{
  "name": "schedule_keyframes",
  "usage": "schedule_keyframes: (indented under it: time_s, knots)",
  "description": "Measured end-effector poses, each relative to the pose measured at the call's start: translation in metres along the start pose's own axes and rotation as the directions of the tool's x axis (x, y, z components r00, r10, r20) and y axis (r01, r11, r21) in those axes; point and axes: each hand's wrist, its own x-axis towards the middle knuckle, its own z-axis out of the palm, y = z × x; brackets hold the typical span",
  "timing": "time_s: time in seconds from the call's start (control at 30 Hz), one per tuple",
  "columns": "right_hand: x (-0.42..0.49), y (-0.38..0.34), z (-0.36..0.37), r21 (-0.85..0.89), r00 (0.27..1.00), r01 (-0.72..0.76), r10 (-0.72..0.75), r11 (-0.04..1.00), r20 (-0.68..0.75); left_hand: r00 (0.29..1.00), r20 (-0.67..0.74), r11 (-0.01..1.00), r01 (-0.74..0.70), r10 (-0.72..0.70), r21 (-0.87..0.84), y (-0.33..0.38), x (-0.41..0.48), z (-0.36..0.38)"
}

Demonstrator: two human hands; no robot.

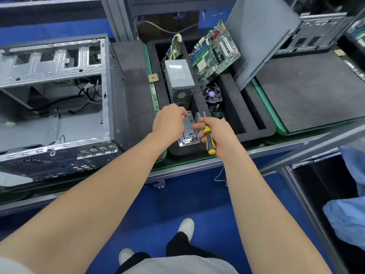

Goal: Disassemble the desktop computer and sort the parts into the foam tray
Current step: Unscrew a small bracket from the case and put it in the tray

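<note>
Computer case [59, 99] sits at left of frame on the desk [197, 165], lying on its side and open to the camera. It's gutted: bare silver drive cage up top, a few loose black cables inside, and the rear I/O plate faces the lower edge.

Black foam tray [246, 115] is centre frame, just right of the case, with long slots.
- Grey power supply [178, 76] stands in the left slot, mesh grille toward the camera, with a yellow-wired cable bundle behind it.
- Green motherboard [215, 50] is tilted, leaning in the slot behind.
- Cooler fan [212, 94] lies below the motherboard in the middle slot.
- Shiny metal bracket [187, 133] lies in the near end of the left slot, with small screws gathered at its near end.

A green RAM stick [155, 97] and a small square chip [153, 78] lie along the tray's left rim. A grey side panel [260, 36] leans over the tray's upper right.

Hands:
- Left hand [169, 121] has its fingers curled, pinching the far end of the bracket. The fingertips are blurred.
- Right hand [216, 133] grips a yellow-and-black screwdriver [209, 141] in the palm, shaft pointing up. Its forefinger reaches out to the bracket's right edge.
</note>
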Motion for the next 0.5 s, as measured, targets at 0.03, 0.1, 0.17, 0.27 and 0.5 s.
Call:
schedule_keyframes:
  time_s: [0.03,0.1,0.17,0.27,0.5]
  knots:
    - [-0.003,-0.003,0.005,0.043,0.999,0.018,-0.019,0.999,0.028,0.999,-0.035,0.999,0.003,-0.005,-0.045,0.000,-0.001,-0.009]
    - [-0.011,-0.012,0.020,0.107,0.994,0.039,-0.049,0.994,0.094,0.995,-0.102,0.988,0.001,-0.017,-0.155,-0.002,-0.005,-0.031]
    - [-0.022,-0.021,0.045,0.129,0.983,0.059,-0.080,0.990,0.163,0.986,-0.167,0.968,-0.023,-0.019,-0.249,-0.008,-0.013,-0.058]
    - [-0.042,-0.030,0.092,0.115,0.953,0.091,-0.119,0.989,0.278,0.958,-0.284,0.939,-0.078,-0.022,-0.336,-0.027,-0.033,-0.105]
    - [-0.099,-0.009,0.213,-0.008,0.841,0.137,-0.112,0.991,0.530,0.859,-0.486,0.896,-0.078,-0.162,-0.437,-0.119,-0.119,-0.180]
